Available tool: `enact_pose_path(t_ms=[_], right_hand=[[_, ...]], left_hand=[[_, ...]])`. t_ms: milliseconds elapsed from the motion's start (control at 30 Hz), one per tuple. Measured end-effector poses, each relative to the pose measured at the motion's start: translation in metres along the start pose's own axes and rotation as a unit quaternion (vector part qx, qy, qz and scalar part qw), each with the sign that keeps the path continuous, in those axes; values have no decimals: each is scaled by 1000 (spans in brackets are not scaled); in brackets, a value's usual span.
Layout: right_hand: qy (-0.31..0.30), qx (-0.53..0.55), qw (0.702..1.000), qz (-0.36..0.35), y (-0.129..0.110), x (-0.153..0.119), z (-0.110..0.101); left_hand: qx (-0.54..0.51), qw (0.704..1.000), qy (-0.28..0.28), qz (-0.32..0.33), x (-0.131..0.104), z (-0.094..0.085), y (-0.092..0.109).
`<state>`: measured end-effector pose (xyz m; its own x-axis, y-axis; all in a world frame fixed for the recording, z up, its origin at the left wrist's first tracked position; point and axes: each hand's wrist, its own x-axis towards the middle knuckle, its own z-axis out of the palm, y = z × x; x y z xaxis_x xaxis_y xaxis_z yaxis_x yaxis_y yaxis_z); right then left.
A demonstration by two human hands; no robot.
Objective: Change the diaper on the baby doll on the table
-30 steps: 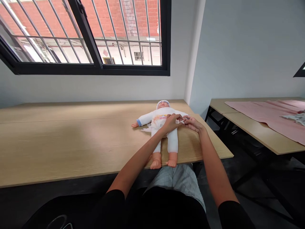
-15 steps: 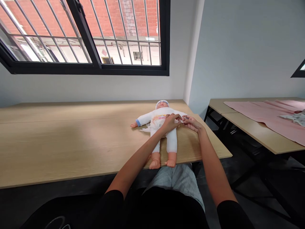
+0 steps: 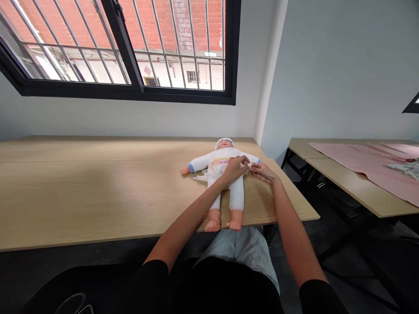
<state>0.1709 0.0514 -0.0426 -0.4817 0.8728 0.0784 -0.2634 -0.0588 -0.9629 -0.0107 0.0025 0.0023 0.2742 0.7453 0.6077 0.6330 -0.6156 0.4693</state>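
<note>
A baby doll in a white outfit with blue cuffs and a white headband lies on its back, feet at the table's near edge. Around its hips is a white diaper, one frilly edge spread out on the left side. My left hand lies over the doll's belly, its fingers closed in a pinch on the diaper's right side. Close by, my right hand pinches the same white edge between thumb and fingertips. The fingers hide most of the piece they hold.
The doll rests on a light wooden table against the wall, below a barred window. Off to the right, another table carries a pink cloth and a folded patterned fabric.
The view has tilted slightly. My right hand has shifted a little and its fingers are drawn together more at the white edge. The doll stays in place.
</note>
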Motion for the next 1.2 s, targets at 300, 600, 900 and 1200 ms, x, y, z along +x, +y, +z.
enact_pose_path(t_ms=[300,600,900,1200], right_hand=[[48,-5,998,-51,5,5,4],[138,-57,977,-151,12,18,13],[157,-103,959,-211,15,24,34],[143,-134,961,-193,27,34,39]], left_hand=[[187,982,27,-3,-8,-13,-8],[221,974,-52,-6,-11,-10,-15],[278,952,-68,107,-17,-5,7],[205,969,-132,53,-23,16,12]])
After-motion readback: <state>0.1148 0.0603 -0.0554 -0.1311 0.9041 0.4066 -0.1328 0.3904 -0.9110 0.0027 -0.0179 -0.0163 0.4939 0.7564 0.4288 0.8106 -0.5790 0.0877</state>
